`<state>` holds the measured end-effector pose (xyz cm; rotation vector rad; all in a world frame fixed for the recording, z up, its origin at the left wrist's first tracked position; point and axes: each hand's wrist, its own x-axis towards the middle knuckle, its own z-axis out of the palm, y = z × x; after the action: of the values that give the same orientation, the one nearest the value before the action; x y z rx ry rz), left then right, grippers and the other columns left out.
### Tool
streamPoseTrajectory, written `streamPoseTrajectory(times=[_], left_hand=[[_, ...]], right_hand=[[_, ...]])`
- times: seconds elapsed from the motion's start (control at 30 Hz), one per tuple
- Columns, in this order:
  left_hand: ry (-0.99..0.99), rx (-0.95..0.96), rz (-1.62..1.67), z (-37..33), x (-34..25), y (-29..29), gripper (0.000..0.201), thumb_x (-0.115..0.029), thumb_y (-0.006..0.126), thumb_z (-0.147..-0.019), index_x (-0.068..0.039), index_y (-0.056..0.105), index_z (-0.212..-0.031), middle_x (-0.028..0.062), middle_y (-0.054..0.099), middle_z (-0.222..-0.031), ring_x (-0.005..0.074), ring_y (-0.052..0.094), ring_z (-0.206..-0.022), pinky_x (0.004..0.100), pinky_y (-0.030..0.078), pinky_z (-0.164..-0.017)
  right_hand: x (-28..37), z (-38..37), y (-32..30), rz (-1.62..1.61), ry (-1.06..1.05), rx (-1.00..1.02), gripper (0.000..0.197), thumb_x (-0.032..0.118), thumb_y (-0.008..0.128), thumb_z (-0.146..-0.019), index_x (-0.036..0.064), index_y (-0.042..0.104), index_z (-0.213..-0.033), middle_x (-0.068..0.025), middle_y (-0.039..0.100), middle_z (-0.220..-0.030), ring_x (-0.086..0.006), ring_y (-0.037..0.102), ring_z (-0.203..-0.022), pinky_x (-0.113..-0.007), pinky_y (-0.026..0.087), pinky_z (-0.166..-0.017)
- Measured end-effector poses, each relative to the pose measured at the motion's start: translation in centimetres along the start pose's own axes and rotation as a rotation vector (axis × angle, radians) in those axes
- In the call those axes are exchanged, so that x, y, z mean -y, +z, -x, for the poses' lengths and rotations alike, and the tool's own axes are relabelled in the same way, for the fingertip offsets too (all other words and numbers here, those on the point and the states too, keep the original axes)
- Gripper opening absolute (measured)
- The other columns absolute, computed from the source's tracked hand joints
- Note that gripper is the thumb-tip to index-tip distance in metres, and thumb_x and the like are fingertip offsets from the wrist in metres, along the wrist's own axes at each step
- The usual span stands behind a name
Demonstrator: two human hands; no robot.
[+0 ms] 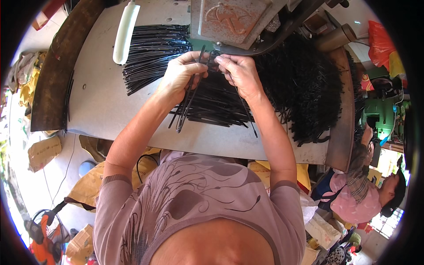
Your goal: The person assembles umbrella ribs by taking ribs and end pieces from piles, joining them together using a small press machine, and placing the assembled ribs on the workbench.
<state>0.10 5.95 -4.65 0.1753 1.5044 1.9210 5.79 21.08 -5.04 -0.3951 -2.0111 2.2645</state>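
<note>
My left hand (182, 75) is clamped on a bundle of thin black rods (187, 104) over the tabletop (101, 101), my right hand (240, 73) pinches one at the far machine (232, 22); loose grip could spill them.

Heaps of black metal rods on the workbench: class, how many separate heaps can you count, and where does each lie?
3. A fanned heap at the far left, a flat heap under the hands, and a tangled heap at the right. More may be hidden beneath the machine.

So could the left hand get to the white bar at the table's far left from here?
Probably yes: the white bar lies uncovered beyond the left hand, though that hand grips black rods.
</note>
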Motion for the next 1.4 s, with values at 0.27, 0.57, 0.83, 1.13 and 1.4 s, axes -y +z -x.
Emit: streamPoseTrajectory(times=[0.27,0.57,0.83,1.13,1.4], left_hand=[[-0.032,-0.012,-0.087,0.6,0.3,-0.9,0.007,-0.01,0.059,-0.077,-0.005,0.055,-0.076,0.0033,0.056,-0.062,0.0034,0.042,-0.042,0.0152,0.03,-0.035],[0.008,0.022,-0.028,0.6,0.7,-0.2,0.016,-0.012,0.061,-0.077,-0.004,0.051,-0.067,0.0046,0.054,-0.059,0.0059,0.041,-0.041,0.0178,0.029,-0.035],[0.07,-0.028,-0.029,-0.1,1.5,0.4,0.016,-0.014,0.058,-0.08,-0.006,0.052,-0.068,0.001,0.052,-0.06,0.0041,0.039,-0.042,0.0168,0.028,-0.037],[0.074,-0.124,0.057,0.1,1.8,1.4,0.016,-0.013,0.059,-0.078,-0.007,0.051,-0.066,0.0007,0.051,-0.059,0.0043,0.039,-0.043,0.0167,0.028,-0.037],[0.071,-0.156,0.064,0.0,1.8,1.9,0.015,-0.012,0.06,-0.077,-0.007,0.051,-0.066,0.0012,0.051,-0.057,0.0051,0.039,-0.041,0.0174,0.029,-0.037]], right_hand=[[0.6,1.0,0.1,-0.075,0.162,0.013,0.013,0.014,0.056,-0.079,0.0011,0.056,-0.076,0.0002,0.049,-0.059,-0.0018,0.037,-0.042,-0.015,0.024,-0.034],[0.3,1.3,0.9,-0.207,0.09,0.012,0.014,0.011,0.053,-0.082,-0.0015,0.056,-0.076,-0.0009,0.048,-0.059,-0.0017,0.037,-0.041,-0.015,0.025,-0.033],[-0.1,0.8,1.7,-0.194,0.053,-0.031,0.015,0.011,0.053,-0.082,-0.0001,0.054,-0.072,-0.0005,0.047,-0.057,-0.0024,0.037,-0.04,-0.016,0.026,-0.033],[-0.3,0.7,2.1,-0.17,0.039,-0.071,0.017,0.012,0.052,-0.082,0.0,0.054,-0.07,-0.0006,0.047,-0.057,-0.0027,0.037,-0.04,-0.016,0.025,-0.032],[-0.6,0.6,2.0,-0.165,0.06,-0.079,0.016,0.012,0.052,-0.082,-0.0014,0.055,-0.073,-0.002,0.048,-0.057,-0.0032,0.037,-0.04,-0.017,0.026,-0.032]])
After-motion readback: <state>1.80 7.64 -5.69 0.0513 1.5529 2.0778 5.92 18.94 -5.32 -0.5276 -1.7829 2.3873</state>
